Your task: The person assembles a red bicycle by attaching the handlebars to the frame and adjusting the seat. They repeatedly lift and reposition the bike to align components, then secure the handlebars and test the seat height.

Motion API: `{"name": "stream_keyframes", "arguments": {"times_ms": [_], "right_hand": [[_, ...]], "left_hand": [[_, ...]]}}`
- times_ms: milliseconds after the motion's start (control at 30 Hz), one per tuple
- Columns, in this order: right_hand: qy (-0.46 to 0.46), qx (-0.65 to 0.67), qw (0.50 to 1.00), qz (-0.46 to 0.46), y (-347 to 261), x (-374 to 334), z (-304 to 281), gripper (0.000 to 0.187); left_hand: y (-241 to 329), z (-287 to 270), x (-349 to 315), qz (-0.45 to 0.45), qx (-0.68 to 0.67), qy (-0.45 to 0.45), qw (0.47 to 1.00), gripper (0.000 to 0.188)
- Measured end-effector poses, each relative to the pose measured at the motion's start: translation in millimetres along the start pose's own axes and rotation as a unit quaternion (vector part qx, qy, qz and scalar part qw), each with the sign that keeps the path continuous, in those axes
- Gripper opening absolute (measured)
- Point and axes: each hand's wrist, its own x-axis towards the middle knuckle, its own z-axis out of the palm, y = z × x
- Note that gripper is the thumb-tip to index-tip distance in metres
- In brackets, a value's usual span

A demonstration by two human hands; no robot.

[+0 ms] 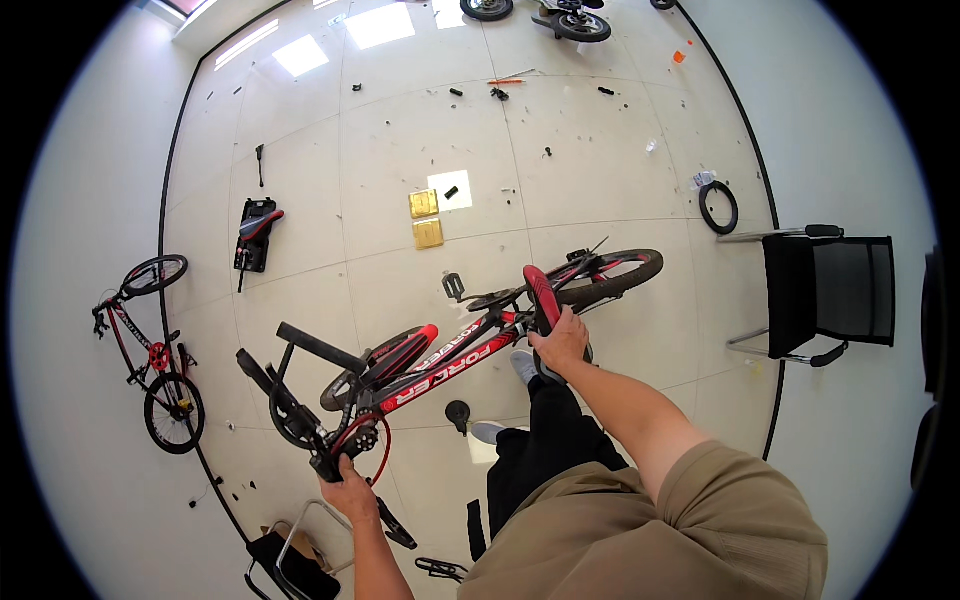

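A small black-and-red bicycle (450,372) with white lettering on its frame stands in front of me, its front end to my left. My left hand (350,492) is closed around a black part of the handlebar (322,462), near the red cable; its fingertips are partly hidden. On the red-and-black saddle (541,297), my right hand (562,340) grips the near edge, its fingers curled over it. Past the saddle the rear wheel (625,278) points right. A black pedal (453,286) sticks out on the far side, and another pedal (458,414) is near my feet.
Two yellow square packs (426,220) lie on the tiled floor ahead. A black case (255,235) with a loose saddle is at left, near another bicycle (150,350) by the wall. At right are a black chair (828,290) and a tyre (718,208). Small parts are scattered further off.
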Motion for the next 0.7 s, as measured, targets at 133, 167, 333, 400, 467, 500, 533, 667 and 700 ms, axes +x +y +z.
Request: {"name": "stream_keyframes", "arguments": {"times_ms": [133,167,333,400,467,500,533,667,700], "right_hand": [[0.06,-0.014,0.998,0.002,14.6,-14.2,21.8,0.089],[0.065,-0.013,0.998,-0.004,18.8,-16.3,26.4,0.088],[0.091,-0.018,0.995,-0.031,46.1,-26.6,40.7,0.084],[0.099,-0.02,0.994,-0.037,53.9,-25.7,40.4,0.084],[0.107,-0.018,0.993,-0.044,55.5,-23.2,36.4,0.085],[0.106,-0.024,0.993,-0.045,56.4,-25.2,35.6,0.084],[0.108,-0.028,0.993,-0.04,57.2,-30.4,36.9,0.084],[0.088,-0.024,0.995,-0.04,42.8,-45.4,41.2,0.082],[0.096,-0.023,0.994,-0.046,39.9,-48.0,40.6,0.081]], "left_hand": [[-28.9,-9.5,-21.5,-0.037,0.001,0.003,0.999,0.023],[-39.7,-12.0,-25.3,-0.034,-0.001,0.002,0.999,0.024],[-83.9,-24.7,-54.7,-0.03,0.006,-0.001,1.0,0.039],[-82.8,-19.8,-61.6,-0.034,0.006,-0.002,0.999,0.046],[-73.9,-11.5,-68.2,-0.043,0.004,0.016,0.999,0.038],[-71.0,-10.5,-70.0,-0.048,0.003,0.023,0.999,0.035],[-72.5,-14.3,-67.9,-0.042,0.039,0.018,0.998,0.038],[-95.3,-35.9,-63.5,-0.05,0.099,0.033,0.993,0.04],[-86.8,-33.5,-65.6,-0.06,0.103,0.054,0.991,0.039]]}}
